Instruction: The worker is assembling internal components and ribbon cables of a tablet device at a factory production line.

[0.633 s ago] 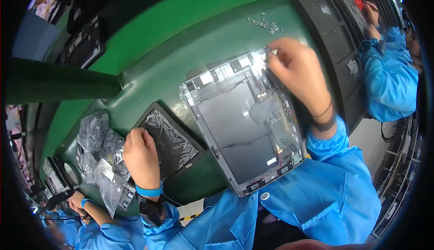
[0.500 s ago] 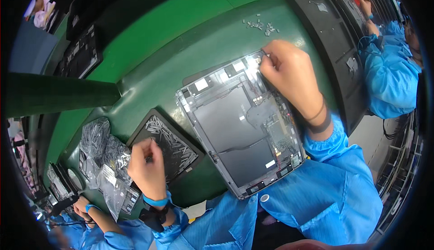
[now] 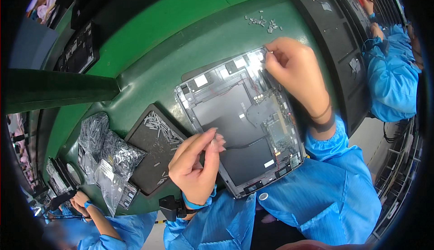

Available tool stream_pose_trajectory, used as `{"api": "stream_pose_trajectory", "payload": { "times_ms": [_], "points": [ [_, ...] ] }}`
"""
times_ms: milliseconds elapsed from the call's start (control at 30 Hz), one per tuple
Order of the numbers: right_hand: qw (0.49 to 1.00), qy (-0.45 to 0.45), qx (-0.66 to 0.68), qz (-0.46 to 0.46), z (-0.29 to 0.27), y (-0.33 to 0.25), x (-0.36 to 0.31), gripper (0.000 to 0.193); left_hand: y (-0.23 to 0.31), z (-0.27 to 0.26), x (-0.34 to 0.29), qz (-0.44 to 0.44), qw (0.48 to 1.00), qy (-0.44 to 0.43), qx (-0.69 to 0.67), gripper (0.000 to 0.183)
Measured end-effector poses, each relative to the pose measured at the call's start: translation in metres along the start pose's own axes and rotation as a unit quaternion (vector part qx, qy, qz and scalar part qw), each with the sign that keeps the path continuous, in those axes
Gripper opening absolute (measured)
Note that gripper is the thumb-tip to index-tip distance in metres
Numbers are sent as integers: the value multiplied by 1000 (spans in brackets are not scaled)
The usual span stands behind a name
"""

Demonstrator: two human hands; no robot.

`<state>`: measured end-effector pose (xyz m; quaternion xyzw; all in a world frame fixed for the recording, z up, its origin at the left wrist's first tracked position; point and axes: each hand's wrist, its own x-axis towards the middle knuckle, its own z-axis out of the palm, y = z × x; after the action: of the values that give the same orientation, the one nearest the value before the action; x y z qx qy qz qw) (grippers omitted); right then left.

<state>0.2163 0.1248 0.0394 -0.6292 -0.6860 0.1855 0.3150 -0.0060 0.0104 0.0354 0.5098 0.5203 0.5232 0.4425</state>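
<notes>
As the right hand (image 3: 296, 67) grips its top corner (image 3: 258, 56), the opened tablet (image 3: 226, 119) mid-frame looks stiff but fragile, best held by its rim (image 3: 190, 118), the left hand (image 3: 194, 165) pinching, on what I cannot tell.

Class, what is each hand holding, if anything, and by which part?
Right hand: apparently the open device, by its far right corner. Left hand: cannot tell.

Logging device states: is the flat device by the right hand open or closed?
Open: the flat device shows its bare circuit board and black cable.
</notes>
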Motion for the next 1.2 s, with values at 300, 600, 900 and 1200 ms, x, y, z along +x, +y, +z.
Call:
{"api": "stream_pose_trajectory", "payload": {
  "times_ms": [300, 600, 900, 1200],
  "points": [
    [990, 45, 30, -127, -25, -24, -15, 14, 17, 9, 20, -128, 974, -61, -178, 40],
    [932, -86, 86, -343, -26, -44, -30, 20, 19, 17, 23, 13, 987, -150, 61, 48],
    [883, -96, 433, -151, -11, -25, -44, 9, 36, 44, 27, -51, 979, -102, -167, 47],
    [973, -30, 137, -184, -33, 16, 12, 17, 24, 33, 111, 121, 967, -120, 189, 19]
  ]
}}
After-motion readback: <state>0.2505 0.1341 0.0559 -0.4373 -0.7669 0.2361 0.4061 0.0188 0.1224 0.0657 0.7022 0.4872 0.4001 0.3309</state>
